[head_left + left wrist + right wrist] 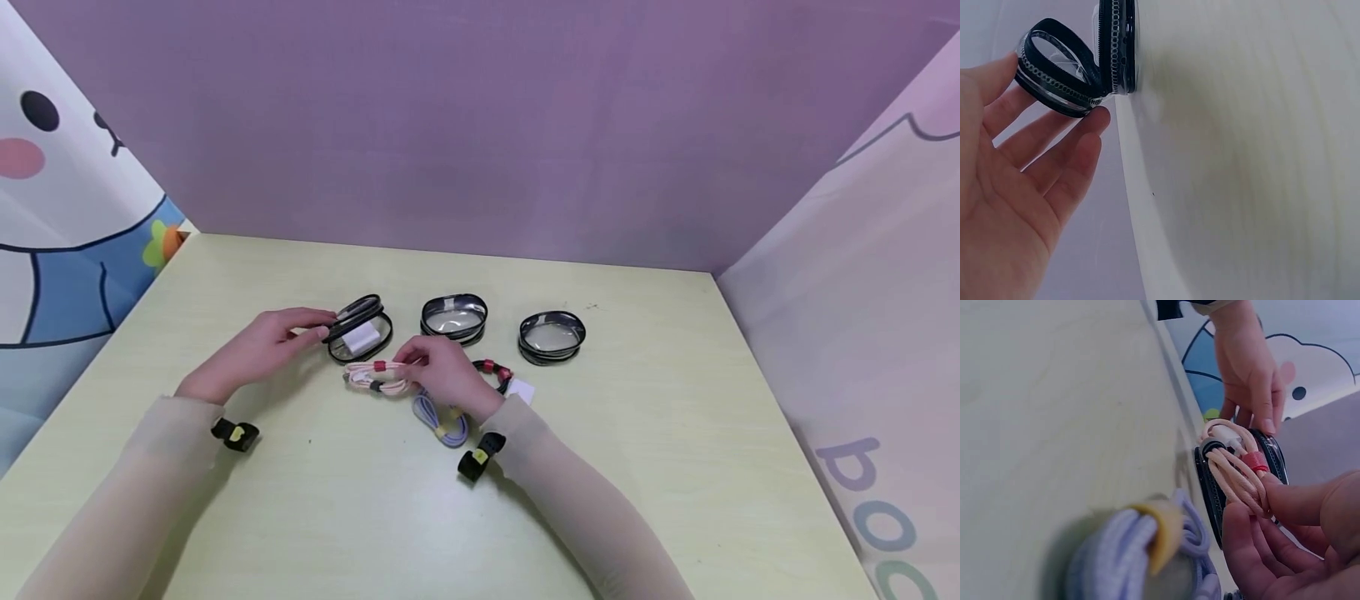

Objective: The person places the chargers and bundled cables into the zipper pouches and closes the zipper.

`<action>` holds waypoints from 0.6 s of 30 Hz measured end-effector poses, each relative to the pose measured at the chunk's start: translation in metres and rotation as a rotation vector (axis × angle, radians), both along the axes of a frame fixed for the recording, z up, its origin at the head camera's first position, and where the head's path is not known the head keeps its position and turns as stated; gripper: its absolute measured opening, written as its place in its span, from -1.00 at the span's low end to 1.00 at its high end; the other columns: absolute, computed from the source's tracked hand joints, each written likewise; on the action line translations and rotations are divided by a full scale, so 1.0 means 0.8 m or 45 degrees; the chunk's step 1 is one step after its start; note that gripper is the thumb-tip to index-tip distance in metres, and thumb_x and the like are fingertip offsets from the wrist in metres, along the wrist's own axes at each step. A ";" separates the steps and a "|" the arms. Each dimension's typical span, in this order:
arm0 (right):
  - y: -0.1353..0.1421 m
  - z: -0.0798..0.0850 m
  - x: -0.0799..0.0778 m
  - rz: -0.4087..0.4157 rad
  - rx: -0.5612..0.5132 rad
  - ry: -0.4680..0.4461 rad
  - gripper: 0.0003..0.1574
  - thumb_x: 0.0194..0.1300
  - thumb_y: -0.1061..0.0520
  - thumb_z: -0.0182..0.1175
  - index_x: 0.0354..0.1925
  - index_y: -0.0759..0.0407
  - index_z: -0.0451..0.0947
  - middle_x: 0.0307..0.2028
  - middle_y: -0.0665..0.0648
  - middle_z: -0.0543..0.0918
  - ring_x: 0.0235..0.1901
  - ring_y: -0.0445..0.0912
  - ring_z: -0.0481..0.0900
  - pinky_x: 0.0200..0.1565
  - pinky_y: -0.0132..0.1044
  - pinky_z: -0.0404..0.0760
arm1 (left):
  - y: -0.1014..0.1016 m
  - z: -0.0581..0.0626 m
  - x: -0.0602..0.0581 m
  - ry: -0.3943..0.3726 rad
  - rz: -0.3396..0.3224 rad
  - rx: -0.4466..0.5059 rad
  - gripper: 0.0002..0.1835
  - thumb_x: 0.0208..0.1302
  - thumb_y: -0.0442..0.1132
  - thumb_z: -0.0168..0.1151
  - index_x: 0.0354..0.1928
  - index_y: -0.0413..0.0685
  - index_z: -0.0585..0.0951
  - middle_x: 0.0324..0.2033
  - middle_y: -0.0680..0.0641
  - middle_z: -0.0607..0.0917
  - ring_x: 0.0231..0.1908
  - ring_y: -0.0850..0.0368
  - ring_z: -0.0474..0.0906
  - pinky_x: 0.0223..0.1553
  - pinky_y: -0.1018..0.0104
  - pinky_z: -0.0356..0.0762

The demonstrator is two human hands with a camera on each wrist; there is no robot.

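Note:
My left hand [258, 346] pinches the raised lid of a small round clear case [1054, 69] with a black zipper, at the left of the row. A white charger block [362, 337] shows in that case. In my right hand [450, 379] is a coiled pink cable [1238, 472], pinched between thumb and fingers, with a red tie and a dark one around it. The pink coil is just in front of the opened case. Below the right hand lies a coiled lavender cable [442, 423] with a yellow tie.
Two more round clear cases with black zippers, a middle case [453, 318] and a right case [551, 337], stand on the pale table [360, 517]. A black cable [504, 377] with red ties and a white block [521, 390] lie partly behind the right hand. A purple wall [480, 125] rises behind.

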State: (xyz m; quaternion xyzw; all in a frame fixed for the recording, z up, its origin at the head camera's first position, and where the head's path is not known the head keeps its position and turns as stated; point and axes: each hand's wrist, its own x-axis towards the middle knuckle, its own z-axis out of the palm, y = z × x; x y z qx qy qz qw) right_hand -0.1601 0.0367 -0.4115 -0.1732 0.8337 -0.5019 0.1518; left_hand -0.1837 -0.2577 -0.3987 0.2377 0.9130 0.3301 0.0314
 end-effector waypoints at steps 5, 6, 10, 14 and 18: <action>0.004 0.001 -0.002 -0.038 -0.078 -0.081 -0.89 0.30 0.20 0.34 -0.17 0.09 0.67 -0.34 -0.02 0.68 -0.42 -0.13 0.66 -0.34 -0.32 0.66 | -0.001 0.000 0.001 -0.021 0.018 0.015 -0.59 0.55 -0.14 0.02 0.27 -0.20 0.54 0.21 -0.28 0.56 0.17 -0.20 0.50 0.08 -0.17 0.49; 0.004 0.002 -0.002 -0.042 -0.088 -0.093 -0.89 0.30 0.19 0.34 -0.17 0.09 0.67 -0.34 -0.01 0.68 -0.41 -0.13 0.66 -0.33 -0.32 0.67 | -0.001 0.001 0.001 -0.031 0.022 0.019 -0.58 0.56 -0.13 0.01 0.28 -0.21 0.54 0.21 -0.29 0.56 0.18 -0.22 0.49 0.11 -0.19 0.46; 0.005 0.002 -0.004 -0.048 -0.107 -0.119 -0.89 0.32 0.19 0.33 -0.16 0.07 0.68 -0.35 -0.01 0.70 -0.39 -0.09 0.68 -0.30 -0.28 0.68 | -0.001 0.003 0.002 -0.067 0.040 0.029 -0.56 0.57 -0.10 -0.02 0.29 -0.24 0.51 0.20 -0.32 0.56 0.20 -0.26 0.46 0.18 -0.25 0.37; 0.006 0.003 -0.006 -0.056 -0.121 -0.136 -0.85 0.33 0.19 0.30 -0.12 0.09 0.68 -0.34 -0.01 0.71 -0.37 -0.09 0.68 -0.26 -0.28 0.68 | -0.001 0.005 0.003 -0.080 0.052 0.037 -0.55 0.59 -0.12 -0.06 0.28 -0.30 0.50 0.17 -0.34 0.57 0.18 -0.28 0.47 0.20 -0.25 0.34; 0.006 0.004 -0.008 -0.067 -0.167 -0.158 -0.81 0.35 0.25 0.27 -0.07 0.15 0.67 -0.31 0.02 0.71 -0.35 -0.10 0.68 -0.23 -0.28 0.69 | -0.003 0.006 0.002 -0.083 0.050 0.045 -0.56 0.60 -0.16 -0.10 0.24 -0.36 0.51 0.11 -0.37 0.60 0.14 -0.28 0.49 0.15 -0.25 0.37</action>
